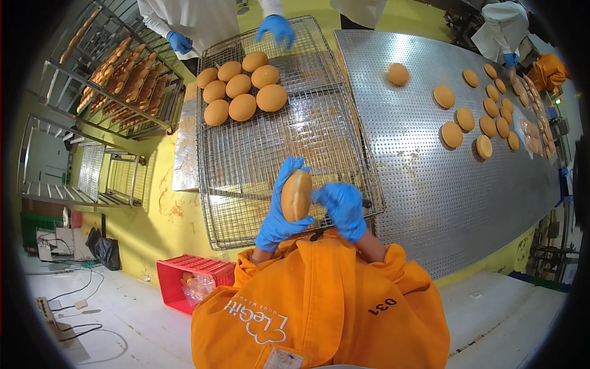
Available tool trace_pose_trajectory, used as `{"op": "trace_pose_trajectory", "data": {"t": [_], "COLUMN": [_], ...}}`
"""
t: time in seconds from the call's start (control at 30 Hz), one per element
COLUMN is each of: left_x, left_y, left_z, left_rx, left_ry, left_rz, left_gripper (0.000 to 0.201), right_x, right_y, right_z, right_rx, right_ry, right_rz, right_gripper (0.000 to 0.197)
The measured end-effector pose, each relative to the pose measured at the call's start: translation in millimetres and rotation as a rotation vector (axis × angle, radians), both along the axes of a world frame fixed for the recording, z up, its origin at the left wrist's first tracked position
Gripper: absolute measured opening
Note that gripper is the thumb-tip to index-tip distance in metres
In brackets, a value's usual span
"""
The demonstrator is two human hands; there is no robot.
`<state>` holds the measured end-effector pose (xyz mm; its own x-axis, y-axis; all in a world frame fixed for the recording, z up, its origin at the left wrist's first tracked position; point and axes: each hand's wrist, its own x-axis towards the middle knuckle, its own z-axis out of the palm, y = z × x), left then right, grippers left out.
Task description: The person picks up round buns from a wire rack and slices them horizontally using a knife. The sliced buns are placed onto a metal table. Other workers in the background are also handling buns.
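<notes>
Near my chest, a round golden-brown bun (297, 195) stands on edge, its pale side seam showing. My left hand (278, 212), in a blue glove, is closed around it from the left. Just right of the bun, my gloved right hand (345, 212) has its fingers curled and slightly blurred. A short dark piece (367, 203) shows beside that hand, but what the fingers hold is hidden. Below both hands lies a wire rack (307, 144), with several buns (243, 107) grouped at its far left.
Right of the rack, a perforated metal table (405, 203) carries several loose buns (452, 134) and bagged ones farther off. Co-workers stand opposite; one blue-gloved hand (275, 29) reaches over the rack's far end. Bun-loaded trolley (123, 80) at left; red crate (195, 273) at lower left.
</notes>
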<state>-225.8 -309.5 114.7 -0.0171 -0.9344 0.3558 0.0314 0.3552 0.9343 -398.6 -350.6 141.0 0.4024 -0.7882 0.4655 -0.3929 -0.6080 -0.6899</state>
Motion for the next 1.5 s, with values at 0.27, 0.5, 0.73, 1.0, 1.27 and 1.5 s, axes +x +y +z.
{"op": "trace_pose_trajectory", "data": {"t": [0.27,0.5,0.73,1.0,1.27,1.5], "left_x": [-9,-27,61,65,18,-1], "left_y": [-9,-62,-272,-209,-59,-17], "left_z": [-5,14,-32,-34,6,14], "left_rx": [0.217,0.319,0.416,0.486,0.641,0.507], "left_ry": [0.277,0.055,-1.142,-1.11,1.298,1.006], "left_rz": [0.004,-0.507,0.429,0.361,-0.339,-0.084], "left_gripper": [0.132,0.085,0.085,0.081,0.088,0.084], "right_x": [-7,-56,-108,-75,-40,8], "right_y": [6,-25,-16,33,-2,1], "right_z": [-2,-66,-72,-63,-26,-13], "right_rx": [0.761,1.117,1.316,1.658,0.79,0.255], "right_ry": [-0.282,-0.983,-1.068,-1.199,-0.439,0.107], "right_rz": [-0.104,-0.396,-0.345,-0.017,-0.183,-0.069], "right_gripper": [0.038,0.059,0.054,0.075,0.04,0.033]}}
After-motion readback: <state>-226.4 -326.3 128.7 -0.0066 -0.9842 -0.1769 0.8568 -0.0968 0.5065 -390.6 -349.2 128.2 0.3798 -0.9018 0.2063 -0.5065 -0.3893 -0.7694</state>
